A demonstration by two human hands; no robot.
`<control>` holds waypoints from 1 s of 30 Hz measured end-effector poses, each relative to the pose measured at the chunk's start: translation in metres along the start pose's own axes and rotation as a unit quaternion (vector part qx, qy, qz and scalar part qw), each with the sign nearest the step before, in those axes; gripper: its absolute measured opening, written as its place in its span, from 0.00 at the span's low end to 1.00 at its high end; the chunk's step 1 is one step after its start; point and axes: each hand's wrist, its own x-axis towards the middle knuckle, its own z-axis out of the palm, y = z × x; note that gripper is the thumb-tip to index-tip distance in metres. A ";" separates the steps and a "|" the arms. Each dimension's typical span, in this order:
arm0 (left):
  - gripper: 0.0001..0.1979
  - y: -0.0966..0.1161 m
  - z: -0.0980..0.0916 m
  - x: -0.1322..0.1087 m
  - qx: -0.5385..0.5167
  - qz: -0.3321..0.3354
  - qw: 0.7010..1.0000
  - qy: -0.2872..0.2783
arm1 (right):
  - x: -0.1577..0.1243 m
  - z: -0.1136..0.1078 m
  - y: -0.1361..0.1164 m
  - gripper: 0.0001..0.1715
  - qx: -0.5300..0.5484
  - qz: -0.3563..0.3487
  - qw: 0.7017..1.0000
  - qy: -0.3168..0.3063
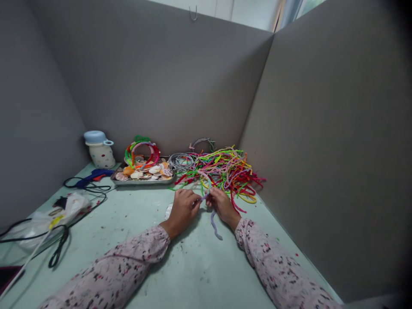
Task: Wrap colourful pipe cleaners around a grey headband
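A fuzzy lavender pipe cleaner [215,225] runs between my two hands, its loose end hanging below the right one in a bend. My left hand [185,210] pinches it from the left, thumb and fingers together. On the other side, my right hand [222,206] is closed on the same strand, fingertips close to those of the left. Just beyond my hands spreads a tangled heap of coloured pipe cleaners [225,167]. A white, round-edged piece [168,211] lies partly hidden behind my left hand.
A metal tray [141,183] of seashells [154,169] stands at the back, with pipe-cleaner rings [156,154] on it. Coiled grey wire [183,162] lies beside it. Left are a lidded bottle [101,152], a blue-handled tool [93,177], black cables [93,210] and a plastic bag [75,208]. Grey panels [161,86] enclose the table.
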 end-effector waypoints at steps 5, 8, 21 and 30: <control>0.06 -0.001 0.000 0.001 -0.018 -0.014 1.000 0.012 | 0.000 0.001 -0.003 0.17 -0.032 -0.020 0.999 0.034; 0.05 -0.002 0.001 0.001 -0.026 -0.020 0.999 0.016 | -0.003 0.002 -0.009 0.15 -0.098 -0.090 0.986 0.103; 0.05 -0.003 0.002 0.000 -0.011 -0.020 0.999 0.027 | -0.019 0.022 -0.024 0.14 -0.382 -0.316 0.868 0.034; 0.06 -0.006 0.003 0.000 -0.004 -0.023 0.999 0.037 | -0.018 0.021 -0.023 0.07 -0.384 -0.284 0.878 0.015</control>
